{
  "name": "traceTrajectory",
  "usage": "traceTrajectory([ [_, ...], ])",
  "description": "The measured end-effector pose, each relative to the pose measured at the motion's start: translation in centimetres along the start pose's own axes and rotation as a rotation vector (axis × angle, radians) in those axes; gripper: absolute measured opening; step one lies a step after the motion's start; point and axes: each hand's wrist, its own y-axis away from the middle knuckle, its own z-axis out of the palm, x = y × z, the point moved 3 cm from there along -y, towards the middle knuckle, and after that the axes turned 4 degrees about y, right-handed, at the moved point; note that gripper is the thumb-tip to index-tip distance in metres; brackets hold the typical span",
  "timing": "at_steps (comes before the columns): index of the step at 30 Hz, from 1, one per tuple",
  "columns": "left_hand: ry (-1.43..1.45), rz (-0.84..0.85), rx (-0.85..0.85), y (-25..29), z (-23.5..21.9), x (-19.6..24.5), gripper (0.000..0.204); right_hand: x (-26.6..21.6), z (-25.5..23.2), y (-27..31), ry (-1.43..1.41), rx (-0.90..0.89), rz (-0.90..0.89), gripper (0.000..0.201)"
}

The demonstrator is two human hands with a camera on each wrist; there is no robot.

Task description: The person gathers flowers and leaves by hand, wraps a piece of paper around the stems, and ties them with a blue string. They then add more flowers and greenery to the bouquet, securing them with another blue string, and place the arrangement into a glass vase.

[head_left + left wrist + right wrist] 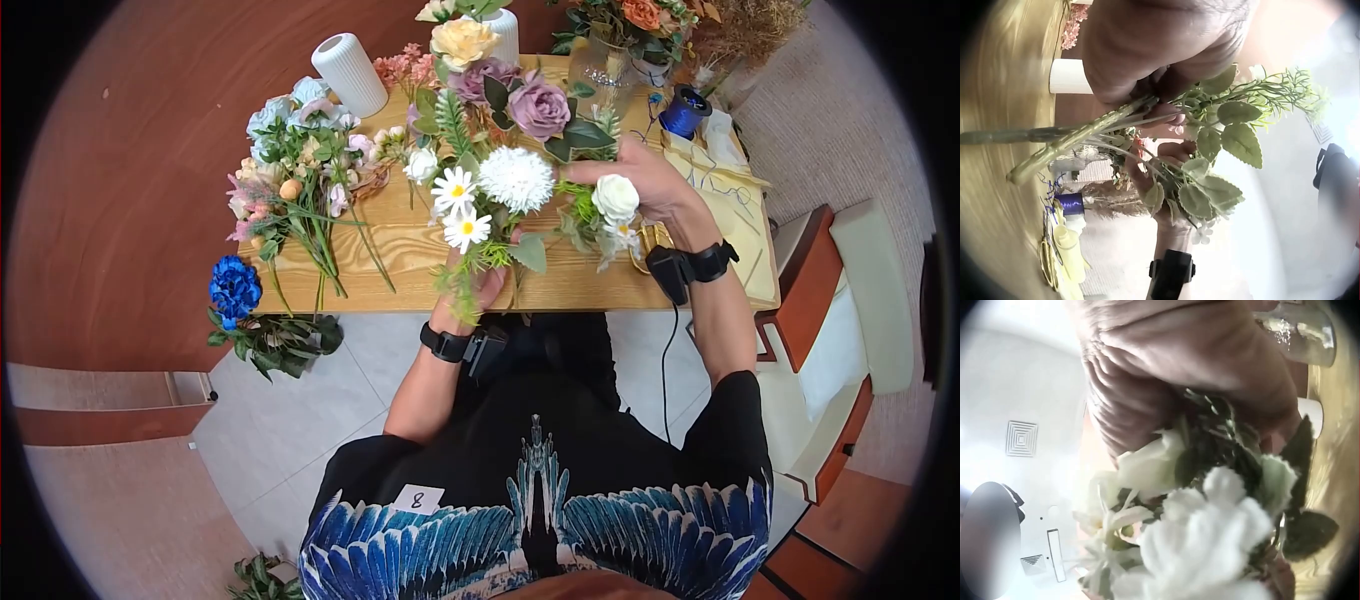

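My left hand (pixel 487 285) grips the stems (pixel 1054 147) of a mixed bouquet, which point down toward the table. The bouquet carries a white pompom flower (pixel 516 180), daisies (pixel 455 189), a purple rose (pixel 540 108) and a pale yellow rose (pixel 464 44). On its right side my right hand (pixel 655 182) holds a spray with a white rose (pixel 615 198) and green leaves, its forefinger reaching toward the pompom. Close up in the right wrist view, white petals (pixel 1204 537) hang below the curled right hand (pixel 1191 362); its fingertips are hidden.
Loose flowers (pixel 300 180) lie at the table's left, with a blue flower (pixel 235 288) at the edge. A white ribbed vase (pixel 349 75) and a glass vase (pixel 600 68) stand behind. Blue wire spool (pixel 684 112), yellow paper (pixel 735 225) and gold-handled scissors (pixel 1047 262) are on the right.
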Motion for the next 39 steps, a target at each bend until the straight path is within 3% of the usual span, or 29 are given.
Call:
traceTrajectory([
  [2, 0.041, -0.013, 0.006, -0.3, 0.4, 0.1, 0.034, -0.2, 0.5, 0.4, 0.127, -0.034, -0.033, 0.034],
  [4, -0.065, 0.064, 0.130, 0.3, 1.0, 0.2, 0.034, 0.0, 0.7, 0.5, 0.249, -0.077, -0.056, 0.034],
  [7, -0.007, 0.104, 0.052, 0.1, 0.3, 0.1, 0.033, 0.4, 0.3, 0.2, 0.102, -0.145, -0.053, 0.027],
  [8, 0.008, -0.032, 0.160, 0.3, -0.8, 0.6, 0.033, 0.7, -0.1, -0.3, -0.022, -0.051, -0.048, 0.025],
  [12, 0.005, 0.042, 0.139, -0.8, -1.3, 0.3, 0.032, 1.9, -0.1, -0.9, -0.279, 0.147, -0.064, 0.026],
  [14, 0.021, 0.081, 0.239, -1.3, -0.9, 0.4, 0.023, 2.1, 0.7, -0.2, -0.303, 0.124, -0.067, 0.026],
  [17, 0.010, 0.094, 0.177, -0.7, -0.1, 0.7, 0.019, 2.1, 0.5, -0.3, -0.332, 0.081, -0.073, 0.028],
  [21, 0.083, 0.048, 0.217, -0.9, -0.3, 0.6, 0.017, 2.4, 0.5, -0.1, -0.408, 0.042, -0.065, 0.034],
  [23, 0.029, 0.060, 0.114, -0.5, 0.3, 0.4, 0.019, 4.1, 0.4, -0.9, -0.655, -0.231, -0.123, 0.031],
  [24, 0.066, -0.004, -0.012, -0.5, 0.7, 0.6, 0.022, 4.6, 0.2, -1.1, -0.739, -0.274, -0.150, 0.032],
  [25, 0.066, -0.002, -0.010, -0.4, 0.9, 0.6, 0.022, 5.1, 0.2, -1.4, -0.739, -0.277, -0.148, 0.032],
  [27, 0.069, 0.080, 0.006, -0.7, 1.4, 0.6, 0.025, 4.8, 0.6, -1.7, -0.969, -0.512, -0.249, 0.036],
  [29, 0.086, 0.066, -0.041, -0.8, 1.3, 1.0, 0.026, 4.8, 0.7, -1.8, -1.008, -0.476, -0.245, 0.040],
  [34, 0.007, 0.119, 0.071, -1.3, -1.0, 0.8, 0.025, 3.8, 1.2, -1.4, -0.970, -0.234, -0.169, 0.040],
  [39, 0.008, 0.092, 0.135, -1.1, -1.2, 0.1, 0.022, 5.7, -0.5, -3.0, -1.044, -0.065, -0.164, 0.036],
])
